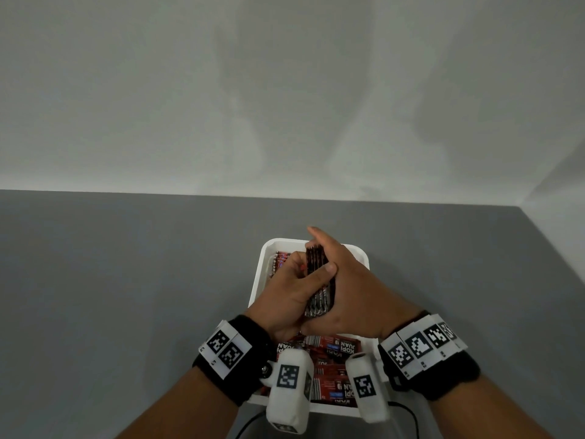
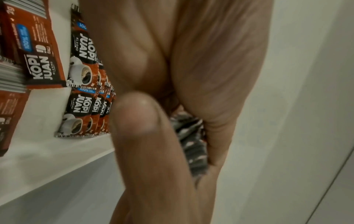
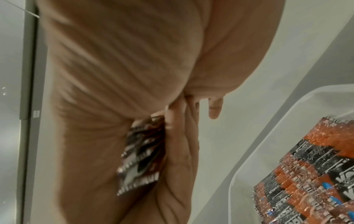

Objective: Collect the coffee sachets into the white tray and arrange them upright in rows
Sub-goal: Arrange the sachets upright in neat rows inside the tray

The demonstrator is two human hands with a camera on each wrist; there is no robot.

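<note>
A flat grey table [image 1: 126, 280] carried everything, its far edge meeting a pale wall and its right edge cut off near a corner. Directly on it sat one white tray [image 1: 257, 280], rectangular with rounded corners, near the table's front edge. A thin black cable [image 1: 411, 413] showed just in front of the tray; whether it touched the surface could not be told.

Sachet bundle [image 3: 141, 153] between both hands, beside white tray [image 3: 249, 163]
</note>
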